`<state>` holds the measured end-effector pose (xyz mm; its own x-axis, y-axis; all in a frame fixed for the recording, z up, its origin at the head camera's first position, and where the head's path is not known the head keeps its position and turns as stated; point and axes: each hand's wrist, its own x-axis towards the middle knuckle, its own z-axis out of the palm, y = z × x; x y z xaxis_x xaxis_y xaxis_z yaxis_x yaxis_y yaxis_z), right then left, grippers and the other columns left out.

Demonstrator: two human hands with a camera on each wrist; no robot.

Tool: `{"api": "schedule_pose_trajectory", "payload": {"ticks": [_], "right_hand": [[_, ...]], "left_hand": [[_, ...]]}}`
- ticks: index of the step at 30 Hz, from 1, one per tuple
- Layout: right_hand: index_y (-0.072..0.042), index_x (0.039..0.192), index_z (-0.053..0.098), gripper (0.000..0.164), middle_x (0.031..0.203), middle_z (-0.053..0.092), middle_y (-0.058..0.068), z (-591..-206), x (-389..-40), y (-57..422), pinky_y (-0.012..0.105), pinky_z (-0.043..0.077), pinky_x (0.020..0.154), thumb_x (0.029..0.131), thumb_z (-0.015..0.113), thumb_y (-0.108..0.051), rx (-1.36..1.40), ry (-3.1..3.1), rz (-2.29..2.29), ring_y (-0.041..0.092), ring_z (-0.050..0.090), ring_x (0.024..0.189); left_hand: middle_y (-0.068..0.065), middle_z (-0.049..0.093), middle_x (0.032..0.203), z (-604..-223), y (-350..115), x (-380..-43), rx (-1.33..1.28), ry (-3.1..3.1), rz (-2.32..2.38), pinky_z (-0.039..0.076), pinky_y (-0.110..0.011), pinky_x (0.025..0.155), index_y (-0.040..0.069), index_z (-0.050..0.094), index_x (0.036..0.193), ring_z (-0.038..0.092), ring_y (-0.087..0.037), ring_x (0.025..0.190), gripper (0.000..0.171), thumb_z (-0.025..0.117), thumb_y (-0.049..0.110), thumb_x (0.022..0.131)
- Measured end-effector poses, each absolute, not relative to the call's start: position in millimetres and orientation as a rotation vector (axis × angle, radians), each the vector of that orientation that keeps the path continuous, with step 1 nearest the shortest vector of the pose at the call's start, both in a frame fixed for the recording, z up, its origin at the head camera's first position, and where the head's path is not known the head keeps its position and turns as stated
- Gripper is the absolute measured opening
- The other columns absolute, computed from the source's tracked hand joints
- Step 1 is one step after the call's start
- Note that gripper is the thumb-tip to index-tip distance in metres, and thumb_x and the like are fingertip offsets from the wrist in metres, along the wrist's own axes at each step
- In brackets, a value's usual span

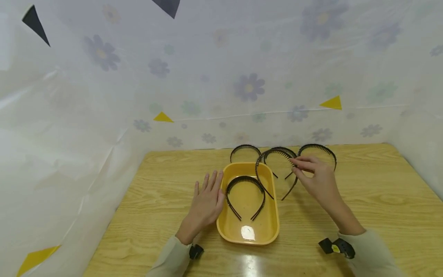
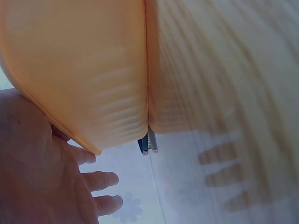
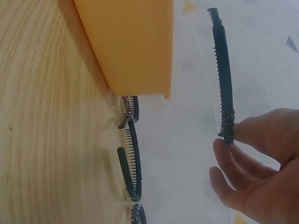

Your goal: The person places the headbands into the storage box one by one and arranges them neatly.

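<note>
My right hand [image 1: 316, 181] pinches a black toothed headband [image 3: 223, 70] between thumb and fingertips, raised over the tray's right rim. Glitter covers the headband near the pinch in the right wrist view. Flat along the left rim of a yellow plastic tray [image 1: 248, 242] rests my left hand [image 1: 206, 204], fingers straight. Inside the tray lie black headbands [image 1: 245, 178], close together with doubled ends pointing toward me.
Along the table's back edge lie more black headbands: one behind the tray [image 1: 245, 146], one partly behind the held headband [image 1: 285, 149], one farther right [image 1: 317, 146]. The wood-grain table [image 1: 155, 215] meets a flower-patterned sheet [image 1: 207, 92] at the back.
</note>
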<state>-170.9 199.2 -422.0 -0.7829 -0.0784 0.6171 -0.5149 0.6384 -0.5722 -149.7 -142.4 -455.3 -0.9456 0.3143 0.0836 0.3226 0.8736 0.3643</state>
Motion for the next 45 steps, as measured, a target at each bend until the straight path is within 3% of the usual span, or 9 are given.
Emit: {"api": "schedule_pose_trajectory", "payload": {"ticks": [9,16,25,35,45], "right_hand": [[0.001,0.110,0.080,0.026,0.109,0.073,0.015,-426,-172,184,0.004,0.043,0.070,0.084,0.080,0.004,0.474,-2.342,1.017,0.030,0.071,0.087],[-0.001,0.109,0.080,0.028,0.107,0.074,0.013,-427,-169,174,0.026,0.055,0.065,0.082,0.083,0.005,0.503,-2.349,1.008,0.027,0.071,0.082],[0.001,0.107,0.080,0.029,0.105,0.073,0.013,-433,-170,168,0.011,0.046,0.065,0.078,0.086,0.004,0.553,-2.312,1.012,0.025,0.070,0.081],[0.001,0.106,0.080,0.031,0.104,0.073,0.012,-436,-170,159,0.025,0.051,0.058,0.077,0.088,0.000,0.587,-2.332,1.003,0.025,0.070,0.082],[0.003,0.111,0.078,0.034,0.109,0.071,0.015,-438,-166,148,0.021,0.042,0.051,0.078,0.086,0.003,0.601,-2.415,1.025,0.023,0.069,0.077]], "left_hand": [[-0.006,0.014,0.170,-455,-144,-149,-0.514,-3.007,-0.590,0.007,-0.067,0.120,0.017,0.017,0.167,0.008,-0.032,0.157,0.057,0.026,0.029,0.112],[-0.007,0.015,0.171,-456,-144,-148,-0.512,-3.006,-0.591,0.007,-0.067,0.120,0.017,0.017,0.167,0.009,-0.033,0.157,0.057,0.027,0.028,0.112],[-0.008,0.016,0.170,-455,-143,-150,-0.512,-2.999,-0.577,0.009,-0.068,0.119,0.015,0.019,0.166,0.011,-0.035,0.156,0.057,0.031,0.027,0.112],[-0.009,0.018,0.170,-456,-143,-150,-0.513,-2.998,-0.577,0.010,-0.068,0.119,0.014,0.021,0.166,0.013,-0.037,0.156,0.057,0.031,0.027,0.112],[-0.009,0.017,0.170,-456,-143,-150,-0.511,-3.001,-0.580,0.008,-0.067,0.120,0.015,0.020,0.166,0.012,-0.036,0.156,0.057,0.029,0.027,0.111]]}}
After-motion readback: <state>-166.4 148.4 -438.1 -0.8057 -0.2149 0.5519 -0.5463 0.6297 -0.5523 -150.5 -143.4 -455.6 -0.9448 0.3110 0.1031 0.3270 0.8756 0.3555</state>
